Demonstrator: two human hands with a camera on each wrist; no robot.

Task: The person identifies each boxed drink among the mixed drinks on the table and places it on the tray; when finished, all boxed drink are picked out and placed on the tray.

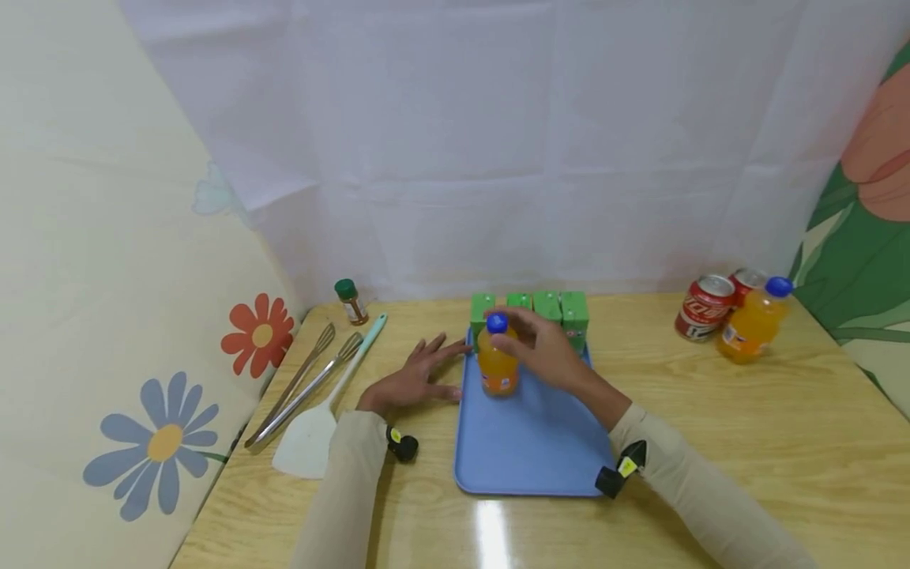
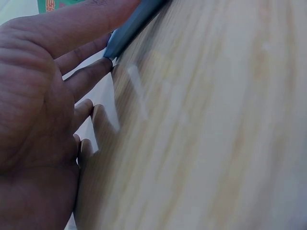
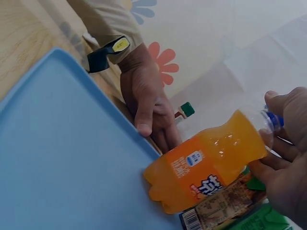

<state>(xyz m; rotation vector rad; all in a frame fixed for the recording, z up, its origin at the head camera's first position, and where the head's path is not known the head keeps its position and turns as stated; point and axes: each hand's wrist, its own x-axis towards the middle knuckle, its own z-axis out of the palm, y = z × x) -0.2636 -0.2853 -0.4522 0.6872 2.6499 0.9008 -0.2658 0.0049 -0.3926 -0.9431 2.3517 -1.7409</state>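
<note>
My right hand (image 1: 553,354) holds an orange soda bottle (image 1: 498,365) by its upper part, just under the blue cap. The bottle is upright over the back left of a blue tray (image 1: 529,450); in the right wrist view its base (image 3: 160,187) is at the tray surface, though I cannot tell if it bears on it. Behind the bottle, a row of green drink cartons (image 1: 574,314) lines the tray's back end. With fingers spread, my left hand (image 1: 412,381) rests at the tray's left edge, thumb and fingertips touching the rim (image 2: 127,36).
To the left lie two whisk-like metal utensils (image 1: 302,395) and a white spatula (image 1: 307,442) with a mint handle. A green-capped spice jar (image 1: 351,303) stands behind them. Far right are two red soda cans (image 1: 704,308) and another orange soda bottle (image 1: 752,324). A white cloth hangs behind the table.
</note>
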